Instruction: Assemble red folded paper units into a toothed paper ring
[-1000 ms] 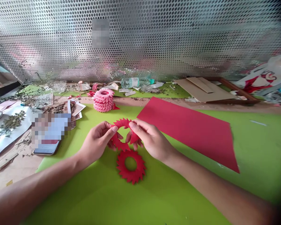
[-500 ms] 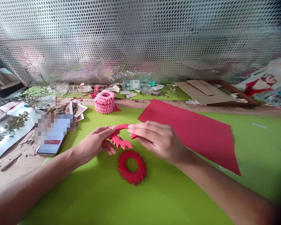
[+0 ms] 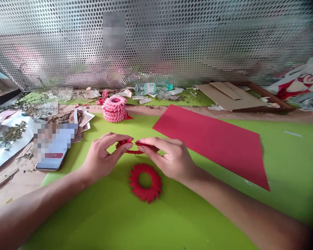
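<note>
Between my hands is a curved strip of folded red paper pieces (image 3: 134, 152), bent almost into a ring with its two ends close together. My left hand (image 3: 101, 154) pinches one end between thumb and fingers. Its other end is pinched by my right hand (image 3: 170, 156), whose fingers cover part of it. Just below, a finished-looking red paper ring (image 3: 134, 177) with a toothed outer edge lies flat on the green sheet (image 3: 114, 215). Past my left hand stands a stack of pink toothed paper rings (image 3: 114, 110), with a small red folded piece (image 3: 129, 116) beside it.
A large red paper sheet (image 3: 214, 142) lies to the right. On the left are a phone (image 3: 52, 161), photos (image 3: 83, 118) and dried plant bits (image 3: 17, 133). Along the perforated metal panel (image 3: 172, 45) lie a plastic bottle (image 3: 147, 88) and cardboard (image 3: 224, 97).
The red paper strip has been turned and its ends brought near each other. My left hand has closed from a looser hold into a pinch, and the view has shifted slightly.
</note>
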Demonstrator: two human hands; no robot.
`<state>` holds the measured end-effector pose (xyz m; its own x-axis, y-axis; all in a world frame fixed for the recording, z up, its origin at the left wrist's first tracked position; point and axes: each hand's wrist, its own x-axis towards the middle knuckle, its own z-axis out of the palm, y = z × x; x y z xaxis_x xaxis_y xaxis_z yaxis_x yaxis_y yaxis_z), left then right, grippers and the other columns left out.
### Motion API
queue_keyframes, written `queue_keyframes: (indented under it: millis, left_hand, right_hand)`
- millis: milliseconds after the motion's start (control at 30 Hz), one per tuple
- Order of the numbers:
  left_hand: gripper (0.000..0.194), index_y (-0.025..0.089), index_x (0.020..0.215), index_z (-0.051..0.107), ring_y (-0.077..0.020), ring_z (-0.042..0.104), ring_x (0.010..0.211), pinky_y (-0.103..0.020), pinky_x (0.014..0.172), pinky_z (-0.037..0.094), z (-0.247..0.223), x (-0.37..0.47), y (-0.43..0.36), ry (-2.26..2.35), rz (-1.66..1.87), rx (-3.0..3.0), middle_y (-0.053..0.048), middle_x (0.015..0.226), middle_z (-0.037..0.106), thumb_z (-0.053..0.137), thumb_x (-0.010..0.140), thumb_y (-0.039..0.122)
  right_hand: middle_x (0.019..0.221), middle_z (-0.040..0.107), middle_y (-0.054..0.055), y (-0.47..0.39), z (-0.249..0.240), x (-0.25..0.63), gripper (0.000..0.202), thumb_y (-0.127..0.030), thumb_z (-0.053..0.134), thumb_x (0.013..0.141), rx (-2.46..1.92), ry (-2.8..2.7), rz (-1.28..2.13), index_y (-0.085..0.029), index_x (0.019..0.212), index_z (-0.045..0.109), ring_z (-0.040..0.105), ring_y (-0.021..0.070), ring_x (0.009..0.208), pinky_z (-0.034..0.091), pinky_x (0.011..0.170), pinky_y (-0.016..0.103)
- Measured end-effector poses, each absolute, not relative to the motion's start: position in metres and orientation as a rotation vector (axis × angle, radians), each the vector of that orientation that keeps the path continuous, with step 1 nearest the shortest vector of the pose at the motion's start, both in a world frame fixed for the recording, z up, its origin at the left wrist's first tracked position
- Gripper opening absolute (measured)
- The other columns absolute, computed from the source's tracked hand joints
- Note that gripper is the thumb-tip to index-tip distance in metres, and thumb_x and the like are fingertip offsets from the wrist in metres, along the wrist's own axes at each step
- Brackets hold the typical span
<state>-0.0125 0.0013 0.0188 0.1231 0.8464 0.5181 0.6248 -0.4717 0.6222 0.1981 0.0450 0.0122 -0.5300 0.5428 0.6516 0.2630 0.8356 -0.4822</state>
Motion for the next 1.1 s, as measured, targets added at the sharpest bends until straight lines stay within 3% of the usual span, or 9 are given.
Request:
queue_keyframes:
  millis: [267,467,667,1100]
  left_hand:
    - [0.024,0.02,0.095,0.077,-0.0164,0.074,0.073,-0.022,0.065,0.054,0.015,-0.02,0.002,1.506,1.099,2.079,-0.001,0.087,0.08,0.065,0.091,0.04]
    - [0.034,0.018,0.119,0.068,-0.0176,0.074,0.089,-0.021,0.072,0.056,0.016,-0.027,-0.002,1.409,0.976,2.191,-0.005,0.106,0.078,0.054,0.097,0.04]
    - [0.028,0.017,0.099,0.072,-0.0155,0.073,0.075,-0.02,0.072,0.055,0.018,-0.03,-0.002,1.387,0.94,2.397,-0.004,0.087,0.078,0.048,0.099,0.032]
    - [0.028,0.017,0.097,0.071,-0.0157,0.072,0.072,-0.022,0.068,0.054,0.017,-0.027,-0.001,1.31,0.953,2.524,-0.006,0.084,0.077,0.045,0.101,0.029]
  right_hand:
    - [0.086,0.078,0.003,0.042,0.014,0.197,0.009,-0.015,0.064,0.093,-0.555,-2.169,0.384,-0.019,0.098,0.07,0.071,0.0135,0.067,0.054,0.063,0.022]
    - [0.087,0.078,0.004,0.041,0.015,0.197,0.01,-0.012,0.065,0.091,-0.535,-2.176,0.399,-0.016,0.099,0.071,0.071,0.0126,0.069,0.053,0.065,0.02]
    - [0.089,0.078,0.003,0.041,0.013,0.197,0.012,-0.014,0.065,0.092,-0.534,-2.192,0.402,-0.016,0.102,0.071,0.071,0.0131,0.071,0.052,0.066,0.021]
    - [0.092,0.078,0.005,0.039,0.014,0.198,0.014,-0.018,0.063,0.094,-0.507,-2.225,0.427,-0.018,0.104,0.072,0.073,0.0164,0.077,0.056,0.073,0.025]
